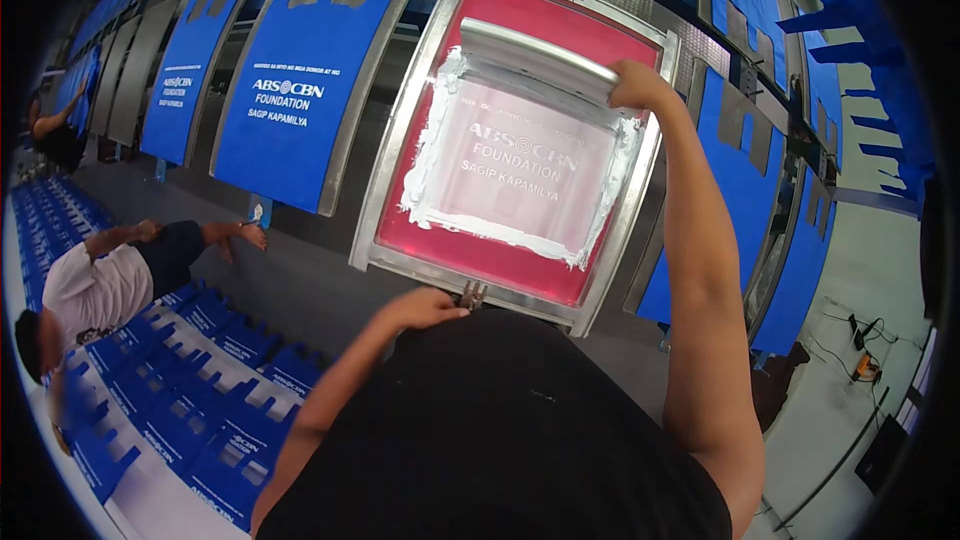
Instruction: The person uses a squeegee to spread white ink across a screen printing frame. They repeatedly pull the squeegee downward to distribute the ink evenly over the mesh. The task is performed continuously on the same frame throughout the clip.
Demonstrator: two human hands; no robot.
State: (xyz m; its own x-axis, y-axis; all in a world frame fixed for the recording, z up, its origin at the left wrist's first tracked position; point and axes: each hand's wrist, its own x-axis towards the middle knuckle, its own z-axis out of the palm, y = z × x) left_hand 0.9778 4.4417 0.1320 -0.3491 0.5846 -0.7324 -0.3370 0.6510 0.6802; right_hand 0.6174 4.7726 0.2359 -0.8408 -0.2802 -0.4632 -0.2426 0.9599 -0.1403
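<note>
A screen printing frame point(388, 198) with a silvery metal border and red mesh lies before me. White ink point(430, 220) rings a pale central area where light lettering shows. Across the upper part of that area rests a long metal squeegee point(540, 52), slightly tilted down to the right. My right hand point(638, 86) is closed around its right end, with the arm stretched forward. My left hand point(425, 309) is low at the frame's near edge, fingers stretched out beside a small metal clamp point(473, 293); nothing shows in it.
Blue printed bag panels point(290, 155) lie on metal boards to the left, and more blue panels point(735, 160) lie to the right. Several blue bags point(180, 380) are spread out at lower left, near a person in a white shirt point(100, 285). Cables point(865, 340) lie at far right.
</note>
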